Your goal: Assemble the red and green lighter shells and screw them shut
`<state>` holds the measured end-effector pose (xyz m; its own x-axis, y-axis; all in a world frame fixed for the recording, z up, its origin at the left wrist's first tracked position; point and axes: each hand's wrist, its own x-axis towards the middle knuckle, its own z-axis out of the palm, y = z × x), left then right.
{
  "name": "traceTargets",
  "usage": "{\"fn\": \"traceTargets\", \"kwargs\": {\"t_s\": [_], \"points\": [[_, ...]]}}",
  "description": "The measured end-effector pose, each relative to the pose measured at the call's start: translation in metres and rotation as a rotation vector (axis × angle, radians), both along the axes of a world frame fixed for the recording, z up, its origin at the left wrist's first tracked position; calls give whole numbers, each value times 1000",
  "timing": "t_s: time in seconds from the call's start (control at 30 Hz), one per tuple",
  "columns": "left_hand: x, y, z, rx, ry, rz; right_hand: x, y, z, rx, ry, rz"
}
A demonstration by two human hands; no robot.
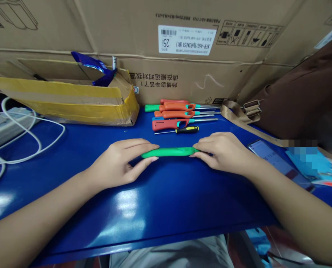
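Observation:
A green tool handle [170, 152] lies crosswise just above the blue table [166, 201], held at both ends. My left hand [121, 163] pinches its left end between thumb and fingers. My right hand [224, 150] grips its right end, with fingers curled over whatever sticks out there. Behind them lies a row of long-nosed lighters with orange, green and blue handles [174, 111], and a small black-and-yellow screwdriver [186, 130] in front of that row.
An open cardboard box with yellow tape [71, 100] stands at the back left, with large cartons [166, 44] behind it. White cables [21, 145] loop at the left. A phone [277, 162], a blue leaflet [316, 167] and a brown strap with a buckle [246, 111] lie at the right.

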<state>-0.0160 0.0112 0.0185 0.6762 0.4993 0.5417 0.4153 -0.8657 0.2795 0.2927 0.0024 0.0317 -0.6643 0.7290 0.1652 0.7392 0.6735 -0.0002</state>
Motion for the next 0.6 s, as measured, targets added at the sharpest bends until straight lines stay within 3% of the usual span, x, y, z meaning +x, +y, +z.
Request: {"fn": "traceTargets", "kwargs": {"t_s": [0.33,0.6], "points": [[7,-1,-20,-77,38,-55,-12,-6,-3,-32,49,27],[7,1,-22,-173,125,37,-4,5,-1,-119,-35,-125]]}}
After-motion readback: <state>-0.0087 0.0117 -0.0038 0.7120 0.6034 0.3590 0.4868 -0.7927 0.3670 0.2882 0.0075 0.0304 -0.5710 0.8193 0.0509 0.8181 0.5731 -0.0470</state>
